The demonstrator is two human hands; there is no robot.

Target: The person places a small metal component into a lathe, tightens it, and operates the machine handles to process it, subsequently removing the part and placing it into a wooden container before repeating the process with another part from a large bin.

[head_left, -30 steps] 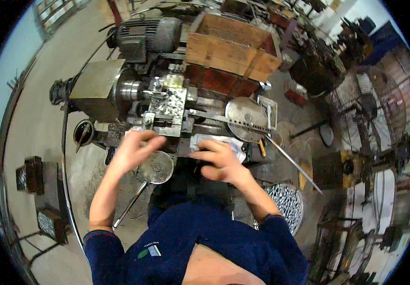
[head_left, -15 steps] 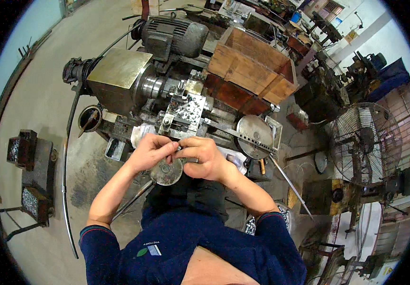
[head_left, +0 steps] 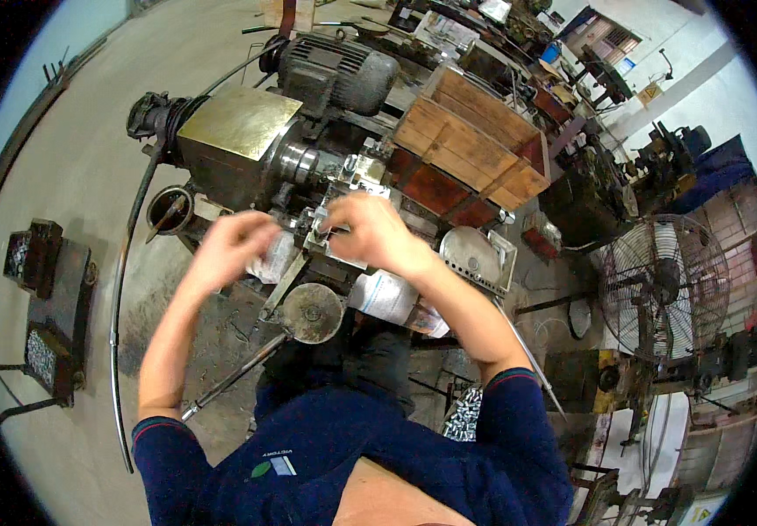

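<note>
the step in hand appears to be handwork at the lathe tool slide (head_left: 366,167), beside the bright, cylindrical spindle collar (head_left: 295,163). the right hand (head_left: 365,230) is over the slide's near end, fingers curled; whether they clamp anything, i cannot tell. the left hand (head_left: 236,247) is blurred, fingers bent, grip unclear. reaching there calls for care around hard edges. nearby: smooth brassy cover (head_left: 242,121), ribbed motor (head_left: 335,72), rough-planked wooden crate (head_left: 459,145), scuffed round disc (head_left: 313,313).

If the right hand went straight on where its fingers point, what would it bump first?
Probably the shiny metal fittings on the machine, just left of the right hand, but depth is unclear.
</note>
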